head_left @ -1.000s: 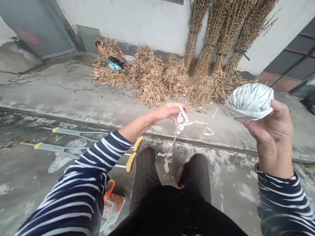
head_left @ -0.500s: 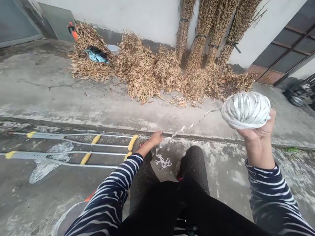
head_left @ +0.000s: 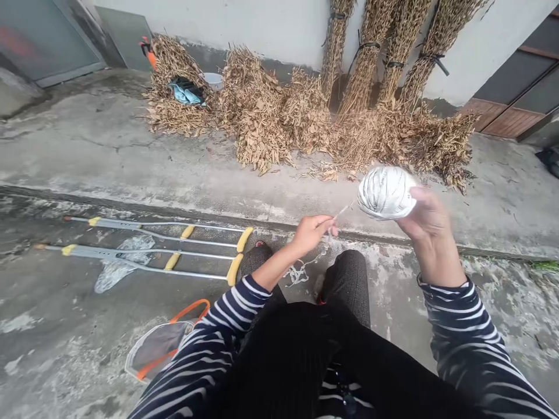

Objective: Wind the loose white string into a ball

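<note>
White cord ball (head_left: pixel 386 193), one: right of centre in the frame, raised clear of the ground. I list the rest as my head camera shows it, left to right.

Grey door (head_left: pixel 43 41), one: upper left corner.
Crutches (head_left: pixel 87 251), two: lying side by side on the concrete at middle left, yellow padding at top and grips.
Clear plastic sheet (head_left: pixel 113 272), crumpled: beneath the crutches.
Mesh bag (head_left: pixel 159 343), orange straps: lower left, partly behind a striped sleeve.
Orange bottle (head_left: pixel 148 52): upper left, against the dry plant heaps (head_left: pixel 262 128), which spread along the foot of the wall to right of centre.
Blue cloth (head_left: pixel 186 92): on the leftmost heap; white basin (head_left: pixel 213 80) just beside it.
Loose cord (head_left: pixel 298 273), tangled: on the ground between the knees.
Left hand (head_left: pixel 312 233): centre of frame, fingers drawn together, thumb and forefinger pinching the strand (head_left: pixel 344 210) that runs from the ball.
Tied stalk bundles (head_left: pixel 364 64), four: upright against the wall, top right of centre.
Right hand (head_left: pixel 425 218): fingers spread partway, curved around the ball's right side and underside, gripping it.
Panelled door (head_left: pixel 519 87): upper right.
</note>
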`<move>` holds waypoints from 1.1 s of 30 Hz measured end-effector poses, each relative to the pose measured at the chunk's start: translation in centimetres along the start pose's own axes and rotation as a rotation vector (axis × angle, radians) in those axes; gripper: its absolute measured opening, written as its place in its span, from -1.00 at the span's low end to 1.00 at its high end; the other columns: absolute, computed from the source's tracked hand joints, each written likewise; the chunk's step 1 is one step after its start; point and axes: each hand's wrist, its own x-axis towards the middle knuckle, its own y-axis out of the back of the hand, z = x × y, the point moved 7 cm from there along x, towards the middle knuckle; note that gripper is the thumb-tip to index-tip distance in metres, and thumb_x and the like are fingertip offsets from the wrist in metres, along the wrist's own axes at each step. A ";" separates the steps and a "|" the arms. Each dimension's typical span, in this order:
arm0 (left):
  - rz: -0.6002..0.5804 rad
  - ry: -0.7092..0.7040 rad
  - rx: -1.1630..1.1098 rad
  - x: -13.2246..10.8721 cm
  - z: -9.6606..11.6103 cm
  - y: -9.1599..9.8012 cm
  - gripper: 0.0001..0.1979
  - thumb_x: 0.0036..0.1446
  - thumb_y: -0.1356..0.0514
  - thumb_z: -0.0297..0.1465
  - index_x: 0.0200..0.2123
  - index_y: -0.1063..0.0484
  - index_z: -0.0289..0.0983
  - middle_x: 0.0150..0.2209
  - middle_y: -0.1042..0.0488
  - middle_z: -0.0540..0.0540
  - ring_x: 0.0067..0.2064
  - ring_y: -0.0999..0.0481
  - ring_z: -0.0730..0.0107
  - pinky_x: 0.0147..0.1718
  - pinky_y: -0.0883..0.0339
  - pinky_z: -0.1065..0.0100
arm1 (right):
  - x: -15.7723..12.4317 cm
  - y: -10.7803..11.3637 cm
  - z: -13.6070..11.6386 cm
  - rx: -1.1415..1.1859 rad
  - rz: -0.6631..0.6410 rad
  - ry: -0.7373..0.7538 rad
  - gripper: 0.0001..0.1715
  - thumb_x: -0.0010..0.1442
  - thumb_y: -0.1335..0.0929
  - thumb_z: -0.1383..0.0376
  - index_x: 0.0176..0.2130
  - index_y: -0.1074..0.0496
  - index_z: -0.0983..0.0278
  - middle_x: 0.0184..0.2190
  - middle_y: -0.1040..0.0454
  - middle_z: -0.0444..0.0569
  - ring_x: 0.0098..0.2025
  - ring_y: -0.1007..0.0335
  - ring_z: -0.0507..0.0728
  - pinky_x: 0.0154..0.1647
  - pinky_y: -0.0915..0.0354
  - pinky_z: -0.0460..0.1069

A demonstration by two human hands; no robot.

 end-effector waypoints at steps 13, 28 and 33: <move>-0.154 0.218 -0.109 2.7 -1.7 5.0 -0.73 0.05 -0.43 -0.25 -0.47 -0.57 -0.36 -0.45 -0.59 -0.12 -0.28 -0.62 0.25 -0.16 -0.49 0.27 | -1.6 -0.9 4.3 0.222 0.031 -0.053 -0.16 -0.24 -0.57 0.02 0.08 -0.56 0.06 0.01 -0.65 -0.01 0.23 -0.51 0.48 0.20 -0.50 0.38; -0.044 0.022 -0.120 0.4 3.8 0.5 -0.91 0.18 -0.32 -0.43 -0.33 -0.58 -0.36 -0.56 -0.47 0.05 -0.60 -0.36 0.62 -0.55 -0.24 0.52 | -1.8 -0.3 7.9 0.208 -0.034 -0.208 -0.17 -0.30 -0.64 0.09 0.00 -0.56 0.20 0.03 -0.64 0.08 0.19 -0.54 0.44 0.28 -0.45 0.36; -0.149 -0.027 -0.092 0.6 6.0 1.8 -0.69 0.30 -0.25 -0.31 -0.47 -0.49 -0.34 -0.56 -0.47 0.01 -0.58 -0.41 0.61 -0.54 -0.26 0.52 | -2.7 -0.5 8.2 0.155 -0.093 -0.168 -0.26 -0.31 -0.64 0.08 -0.08 -0.61 0.16 0.11 -0.60 0.06 0.08 -0.58 0.38 0.22 -0.48 0.30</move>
